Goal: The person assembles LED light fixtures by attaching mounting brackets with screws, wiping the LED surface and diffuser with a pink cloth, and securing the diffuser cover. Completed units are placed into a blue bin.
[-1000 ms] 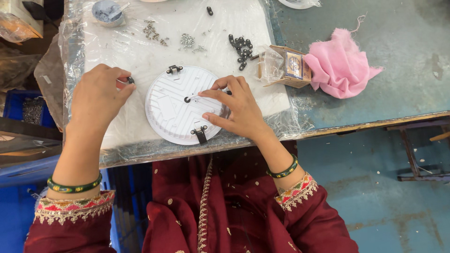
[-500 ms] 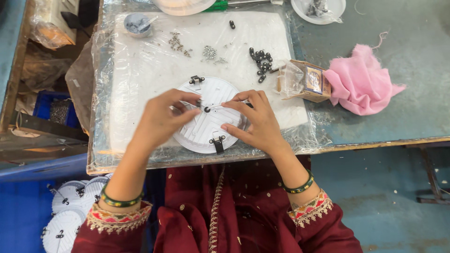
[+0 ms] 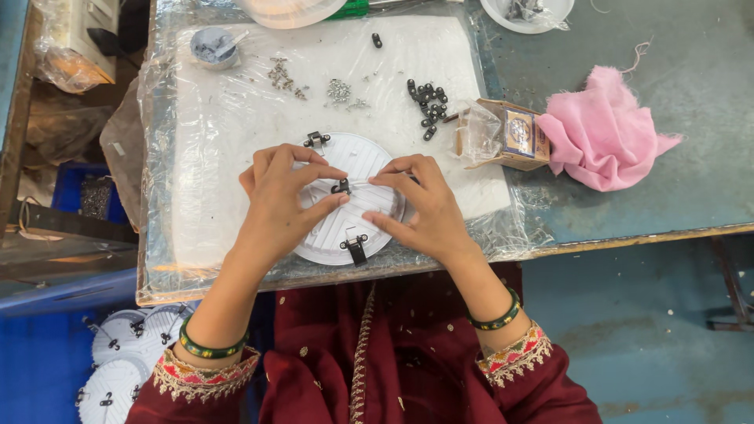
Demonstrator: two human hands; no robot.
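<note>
Disc (image 3: 353,224), white, round and ribbed, lying centre frame on plastic-wrapped white padding (image 3: 220,157) atop the grey workbench (image 3: 667,188). Fitted so far, by the look of it: one dark metal clip at its upper edge (image 3: 316,141), one at its lower edge (image 3: 355,247); a third small clip (image 3: 341,188) sits at centre, seemingly not yet fixed. Left hand (image 3: 279,200) pinches that centre clip with narrowed fingers; right hand (image 3: 420,204) presses curled fingertips to the disc beside it. Loose clips (image 3: 424,100) and screws (image 3: 339,92) (upper centre) remain.
</note>
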